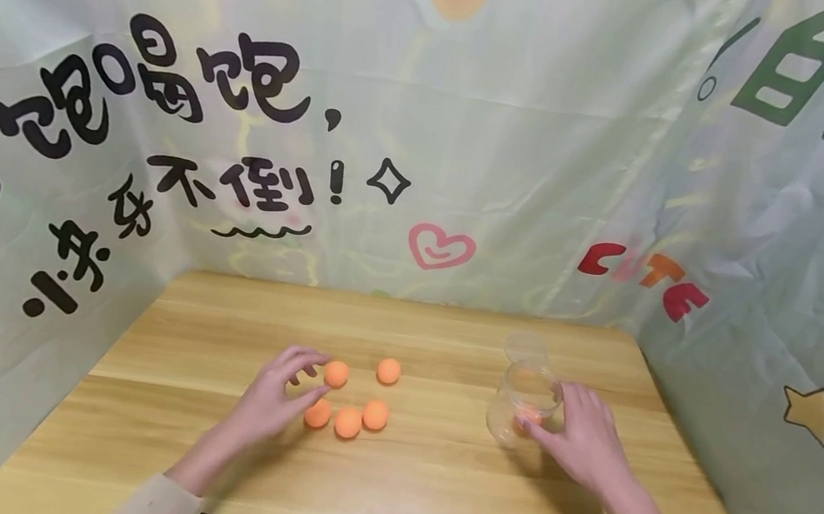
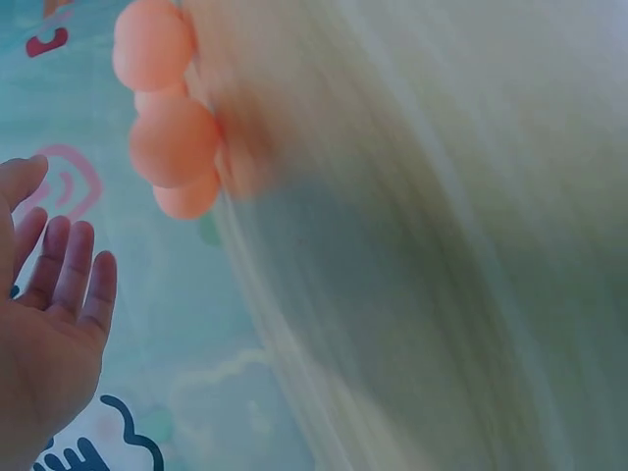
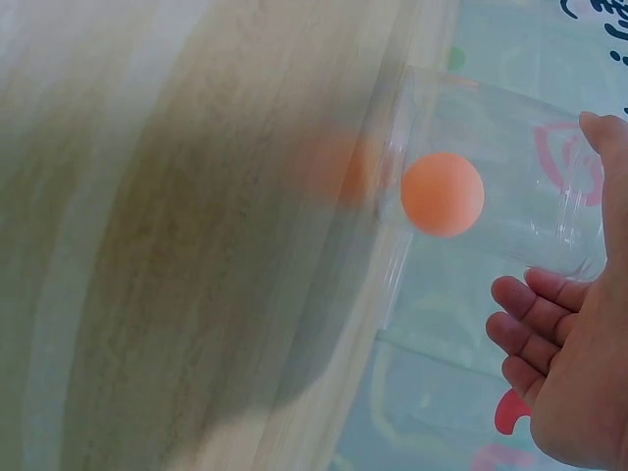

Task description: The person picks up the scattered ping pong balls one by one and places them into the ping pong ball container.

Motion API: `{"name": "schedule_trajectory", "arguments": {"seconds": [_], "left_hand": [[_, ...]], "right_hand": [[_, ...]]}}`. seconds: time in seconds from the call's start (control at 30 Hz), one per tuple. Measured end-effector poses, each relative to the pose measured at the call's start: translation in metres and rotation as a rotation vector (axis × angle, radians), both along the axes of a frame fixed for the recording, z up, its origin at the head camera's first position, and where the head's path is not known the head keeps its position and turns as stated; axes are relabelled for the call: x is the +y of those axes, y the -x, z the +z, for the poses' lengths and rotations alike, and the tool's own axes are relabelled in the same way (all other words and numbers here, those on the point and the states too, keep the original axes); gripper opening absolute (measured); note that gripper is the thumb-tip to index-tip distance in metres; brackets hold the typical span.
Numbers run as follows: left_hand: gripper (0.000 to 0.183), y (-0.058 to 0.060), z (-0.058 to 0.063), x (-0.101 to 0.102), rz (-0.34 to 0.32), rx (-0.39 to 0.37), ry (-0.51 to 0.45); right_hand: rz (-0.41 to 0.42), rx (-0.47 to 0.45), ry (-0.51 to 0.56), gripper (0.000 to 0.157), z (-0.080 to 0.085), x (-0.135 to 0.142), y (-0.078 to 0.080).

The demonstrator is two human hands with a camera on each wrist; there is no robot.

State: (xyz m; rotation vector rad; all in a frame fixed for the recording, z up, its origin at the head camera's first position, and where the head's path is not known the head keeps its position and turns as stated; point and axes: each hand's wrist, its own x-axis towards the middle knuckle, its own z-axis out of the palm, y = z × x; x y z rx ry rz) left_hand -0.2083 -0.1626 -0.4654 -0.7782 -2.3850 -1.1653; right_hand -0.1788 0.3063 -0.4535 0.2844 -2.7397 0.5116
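Several orange ping-pong balls lie on the table left of centre, among them a back-left ball (image 1: 336, 374), a back-right ball (image 1: 388, 371) and a front ball (image 1: 348, 422). My left hand (image 1: 275, 396) is beside the back-left ball, thumb and fingers spread around its near side; in the left wrist view that hand (image 2: 59, 324) holds nothing. On the right, my right hand (image 1: 585, 438) grips an upright clear plastic jar (image 1: 501, 413) near its rim, between thumb and fingers. One orange ball (image 3: 443, 194) rests at the jar's bottom.
A clear round disc, like a lid (image 1: 525, 348), lies behind the jar. The wooden table (image 1: 425, 493) ends at printed fabric walls (image 1: 541, 178) at the back and on both sides.
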Motion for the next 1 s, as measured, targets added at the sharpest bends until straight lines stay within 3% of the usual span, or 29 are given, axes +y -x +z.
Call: {"name": "schedule_trajectory", "arguments": {"seconds": [0.27,0.43,0.8,1.0], "left_hand": [[0.043,-0.004,-0.009,-0.008,-0.018,-0.167,0.111],[0.039,-0.002,-0.013,-0.011,-0.053,-0.223,0.166],[0.032,0.000,-0.023,-0.017,-0.138,-0.220,0.225],[0.029,0.000,-0.025,-0.017,-0.191,-0.198,0.184]], "right_hand": [[-0.007,-0.014,0.007,0.073,-0.004,0.001,-0.002],[-0.011,-0.016,0.012,0.071,-0.002,0.001,-0.001],[-0.026,-0.047,0.010,0.073,0.002,0.001,-0.001],[-0.037,-0.061,0.021,0.072,0.001,0.000,0.000]]}}
